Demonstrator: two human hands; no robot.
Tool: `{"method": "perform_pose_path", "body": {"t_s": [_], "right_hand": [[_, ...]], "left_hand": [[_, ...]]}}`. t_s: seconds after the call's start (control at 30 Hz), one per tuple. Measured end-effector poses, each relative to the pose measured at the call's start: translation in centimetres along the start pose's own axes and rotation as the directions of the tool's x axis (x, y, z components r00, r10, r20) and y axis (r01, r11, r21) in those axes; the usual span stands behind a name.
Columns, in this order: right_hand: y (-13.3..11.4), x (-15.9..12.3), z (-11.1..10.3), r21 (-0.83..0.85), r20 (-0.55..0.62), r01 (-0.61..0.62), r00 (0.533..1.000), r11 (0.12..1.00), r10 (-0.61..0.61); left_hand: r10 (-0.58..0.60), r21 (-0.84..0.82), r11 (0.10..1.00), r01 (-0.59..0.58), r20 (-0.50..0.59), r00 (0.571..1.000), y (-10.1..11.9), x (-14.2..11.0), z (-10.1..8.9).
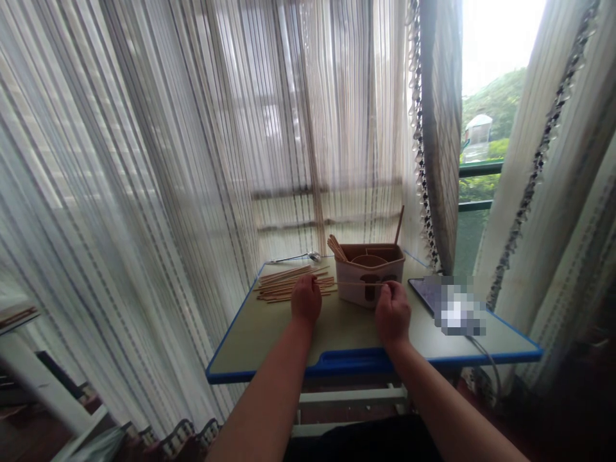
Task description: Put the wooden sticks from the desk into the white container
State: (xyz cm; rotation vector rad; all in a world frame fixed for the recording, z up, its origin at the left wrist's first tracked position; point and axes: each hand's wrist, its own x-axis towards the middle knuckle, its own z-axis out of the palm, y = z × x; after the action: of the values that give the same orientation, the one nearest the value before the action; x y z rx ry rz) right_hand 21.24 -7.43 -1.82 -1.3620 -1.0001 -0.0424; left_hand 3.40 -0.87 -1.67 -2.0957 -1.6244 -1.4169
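A pile of wooden chopsticks (283,284) lies on the far left of a small blue-edged table (269,333). Beside it stands a white cutlery holder (359,285) with several compartments; a few chopsticks (336,248) lean in its left section and one stick (399,224) stands at the back right. My left hand (306,300) and my right hand (393,312) are both closed on one thin chopstick (351,283), held level between them in front of the holder.
A metal spoon (298,258) lies at the table's far edge. A flat dark device (428,292) with a cable rests on the right of the table. Striped curtains hang close behind and to both sides; a window opens at the right.
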Motion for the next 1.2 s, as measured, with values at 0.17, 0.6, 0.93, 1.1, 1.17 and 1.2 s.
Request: {"method": "perform_pose_path", "body": {"t_s": [0.17,0.6,0.93,1.1,1.17,1.2], "right_hand": [[0.22,0.15,0.07,-0.006,0.004,-0.035,0.999,0.999,0.035],[0.27,0.16,0.11,-0.007,0.0,-0.043,0.999,0.999,0.043],[0.09,0.18,0.06,0.015,0.024,-0.041,0.999,0.999,0.041],[0.54,0.14,0.31,-0.02,0.071,-0.012,0.997,1.0,0.014],[0.66,0.1,0.4,-0.061,0.121,0.027,0.993,0.998,-0.02],[0.69,0.08,0.44,-0.088,0.152,0.045,0.988,0.995,-0.031]], "left_hand": [[0.022,-0.042,0.999,-0.022,-0.012,1.0,0.4,-0.13,-0.27],[0.067,-0.068,0.995,-0.068,-0.02,0.998,0.67,-0.31,-0.44],[0.045,-0.077,0.996,-0.044,0.012,0.999,0.43,-0.23,-0.3],[0.033,-0.066,0.997,-0.034,-0.01,0.999,0.36,-0.17,-0.15],[0.03,-0.067,0.997,-0.031,-0.019,0.999,0.37,-0.15,-0.12],[0.027,-0.068,0.997,-0.028,-0.024,0.999,0.38,-0.14,-0.12]]}}
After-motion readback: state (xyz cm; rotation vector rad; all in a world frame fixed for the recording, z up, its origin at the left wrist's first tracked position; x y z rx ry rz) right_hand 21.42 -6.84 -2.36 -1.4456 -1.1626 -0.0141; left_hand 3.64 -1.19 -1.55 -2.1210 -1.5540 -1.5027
